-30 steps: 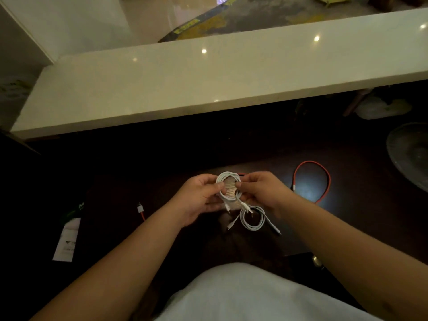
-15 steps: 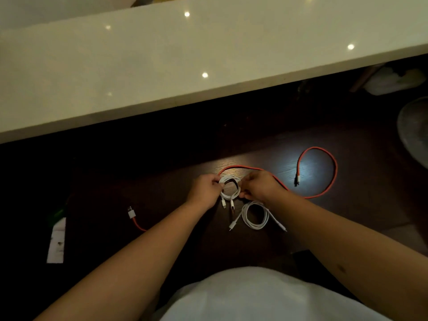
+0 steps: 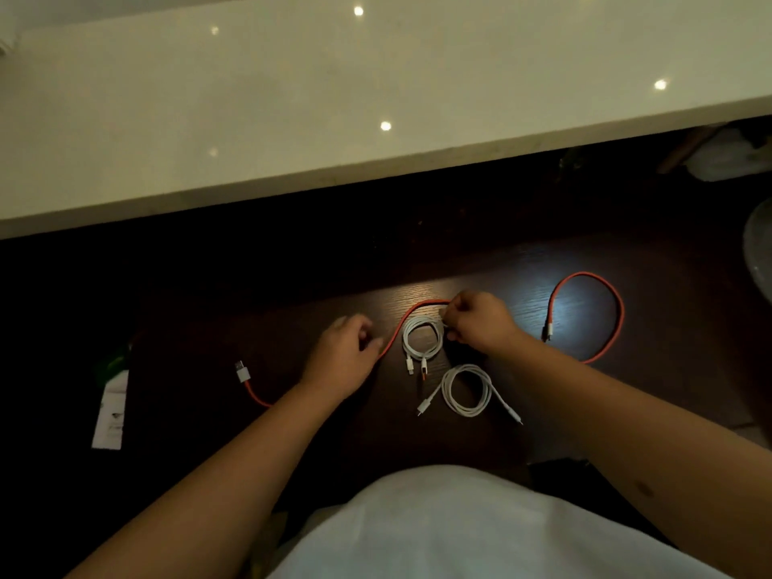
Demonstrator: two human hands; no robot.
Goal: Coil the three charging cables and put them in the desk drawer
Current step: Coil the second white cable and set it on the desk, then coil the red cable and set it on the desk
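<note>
Two white charging cables lie coiled on the dark wooden desk (image 3: 522, 286). The smaller coil (image 3: 411, 344) lies flat between my hands, and my right hand (image 3: 480, 323) pinches its upper right edge. The other white coil (image 3: 465, 390) sits just in front of it, untouched. A red cable (image 3: 618, 319) lies uncoiled: its white plug is at the left, it runs under my left hand, arcs over the small coil and loops at the right. My left hand (image 3: 344, 353) rests beside the red cable with loosely curled fingers and nothing in them. No drawer is in view.
A pale stone counter ledge (image 3: 376, 98) overhangs the far side of the desk. At the left lie a white paper slip (image 3: 110, 411) and something green (image 3: 113, 361). A round grey object (image 3: 760, 252) shows at the right edge. My white shirt fills the bottom.
Both hands lowered the small white coil onto the desk. My left hand let go of it and slid left; my right hand stays at its edge.
</note>
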